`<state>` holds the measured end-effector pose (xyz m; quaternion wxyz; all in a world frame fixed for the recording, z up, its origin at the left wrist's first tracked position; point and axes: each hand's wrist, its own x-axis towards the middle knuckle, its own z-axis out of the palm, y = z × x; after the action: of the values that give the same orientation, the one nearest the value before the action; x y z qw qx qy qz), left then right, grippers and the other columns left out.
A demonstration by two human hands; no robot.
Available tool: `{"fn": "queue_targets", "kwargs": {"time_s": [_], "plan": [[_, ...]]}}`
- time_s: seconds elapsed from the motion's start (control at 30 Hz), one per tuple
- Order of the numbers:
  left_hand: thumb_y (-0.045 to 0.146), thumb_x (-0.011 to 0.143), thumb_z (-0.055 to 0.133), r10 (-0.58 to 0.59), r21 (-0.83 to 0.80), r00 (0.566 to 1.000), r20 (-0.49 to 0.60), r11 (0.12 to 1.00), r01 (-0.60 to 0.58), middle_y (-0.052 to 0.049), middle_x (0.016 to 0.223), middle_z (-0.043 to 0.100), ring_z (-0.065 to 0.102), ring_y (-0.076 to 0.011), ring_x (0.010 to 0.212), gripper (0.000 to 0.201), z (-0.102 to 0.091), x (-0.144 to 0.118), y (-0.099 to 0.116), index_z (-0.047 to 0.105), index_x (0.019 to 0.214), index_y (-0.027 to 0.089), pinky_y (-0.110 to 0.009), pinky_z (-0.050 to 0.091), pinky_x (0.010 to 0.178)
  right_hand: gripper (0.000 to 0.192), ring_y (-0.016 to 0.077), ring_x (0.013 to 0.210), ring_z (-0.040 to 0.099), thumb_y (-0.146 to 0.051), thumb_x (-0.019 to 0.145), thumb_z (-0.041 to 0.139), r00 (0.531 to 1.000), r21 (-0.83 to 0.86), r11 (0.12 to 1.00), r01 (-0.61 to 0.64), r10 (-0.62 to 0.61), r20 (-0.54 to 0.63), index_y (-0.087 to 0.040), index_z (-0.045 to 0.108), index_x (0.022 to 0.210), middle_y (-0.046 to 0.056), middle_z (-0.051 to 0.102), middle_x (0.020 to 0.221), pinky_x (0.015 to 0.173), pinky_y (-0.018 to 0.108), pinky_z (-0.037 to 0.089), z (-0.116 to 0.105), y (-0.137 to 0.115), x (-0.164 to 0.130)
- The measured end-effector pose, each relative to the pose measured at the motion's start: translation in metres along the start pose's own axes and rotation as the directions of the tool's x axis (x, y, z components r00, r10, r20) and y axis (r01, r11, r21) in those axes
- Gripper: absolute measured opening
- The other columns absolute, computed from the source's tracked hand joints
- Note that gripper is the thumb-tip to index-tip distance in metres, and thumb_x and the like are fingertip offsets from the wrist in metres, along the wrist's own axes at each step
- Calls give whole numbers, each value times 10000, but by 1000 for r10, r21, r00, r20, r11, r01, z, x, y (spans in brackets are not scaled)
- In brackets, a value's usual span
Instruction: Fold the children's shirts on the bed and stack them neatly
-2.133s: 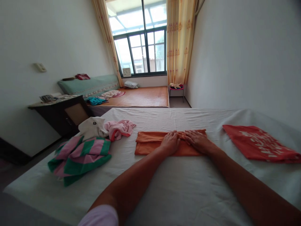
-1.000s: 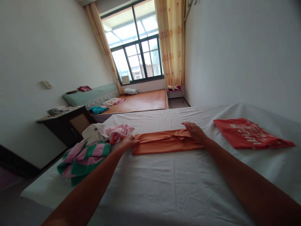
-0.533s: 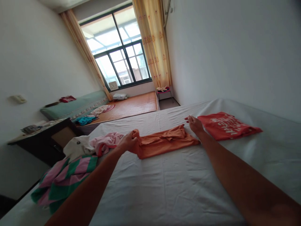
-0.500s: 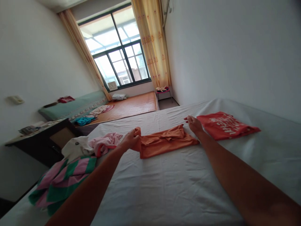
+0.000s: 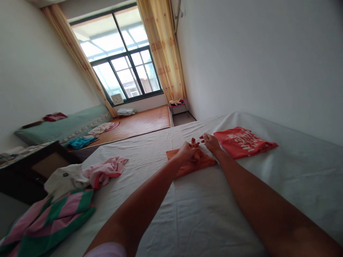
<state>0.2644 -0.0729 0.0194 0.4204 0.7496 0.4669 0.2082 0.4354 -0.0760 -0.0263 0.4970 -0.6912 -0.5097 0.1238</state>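
Both hands pinch the orange cloth's folded end
Left hand (image 5: pixel 187 150) and right hand (image 5: pixel 210 141) grip orange cloth (image 5: pixel 197 165) on bed (image 5: pixel 214 214); next, likely lay it flat

bare sheet (image 5: pixel 214 214) lies open before the hands; red shirt (image 5: pixel 242 141) crowds the right.

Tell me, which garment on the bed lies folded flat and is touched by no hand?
The red shirt with white print, right of the right hand. Both hands are at the orange garment; the pink garment lies crumpled.
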Motion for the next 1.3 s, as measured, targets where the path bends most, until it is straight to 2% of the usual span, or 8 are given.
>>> {"fn": "queue_targets", "kwargs": {"time_s": [0.2,0.33,0.47,0.63,0.77,0.97,1.17,1.3], "plan": [[373,943,373,210,106,965,-159,975,-194,-77,1059,661,662,-166,842,392,-23,-20,-13,384,1303,220,-366,527,806,427,157,857,657,-372,969,235,992,-86,994,69,-77,-100,-196,625,986,59,709,973,785,261,467,-3,-26,-5],[366,939,377,468,549,884,-1,739,-390,-66,1327,539,432,-210,1271,381,-47,-44,-49,514,1268,230,-397,316,1089,432,175,1055,603,-377,974,234,875,-124,888,443,-398,274,-232,628,1080,47,675,1127,930,294,417,18,-50,-26],[495,929,354,356,666,923,146,654,-357,-42,1524,281,212,-219,1405,576,-57,-65,-87,284,1453,266,-420,186,1143,447,229,1301,408,-477,952,292,712,-241,756,609,-387,586,-283,570,1242,28,527,1365,1091,420,249,43,-45,-45],[570,937,222,280,681,940,194,652,-335,-5,1567,135,115,-234,1431,599,-66,-77,-106,161,1482,332,-436,148,1144,530,245,1365,295,-476,953,267,927,-557,781,282,-73,367,-186,440,1361,107,381,1469,1097,434,226,43,-21,-41],[566,940,202,337,677,925,175,642,-361,8,1564,151,122,-227,1430,589,-68,-79,-111,161,1481,338,-414,151,1146,614,310,1238,456,-505,877,461,977,-563,824,61,66,202,-111,415,1347,196,521,1321,1004,436,357,32,-20,-32],[548,931,278,397,643,908,136,661,-386,-5,1542,230,194,-244,1410,569,-68,-81,-116,240,1459,337,-436,175,1138,532,262,1034,612,-351,726,690,950,-155,986,-67,110,292,-136,549,1192,121,656,1140,882,339,474,18,-34,-31],[509,927,342,453,564,888,79,714,-414,-37,1517,288,253,-250,1388,553,-73,-81,-119,301,1437,299,-446,239,1124,393,265,838,686,-425,676,752,707,144,872,-468,272,653,-129,677,923,115,733,899,726,347,571,2,-59,-36],[442,953,308,452,503,890,-64,785,-362,-93,1502,308,277,-231,1379,531,-76,-75,-122,301,1432,212,-425,270,1120,337,234,793,696,-368,659,786,750,262,843,-470,224,623,-157,683,901,80,741,857,714,326,590,-9,-83,-35]]}}
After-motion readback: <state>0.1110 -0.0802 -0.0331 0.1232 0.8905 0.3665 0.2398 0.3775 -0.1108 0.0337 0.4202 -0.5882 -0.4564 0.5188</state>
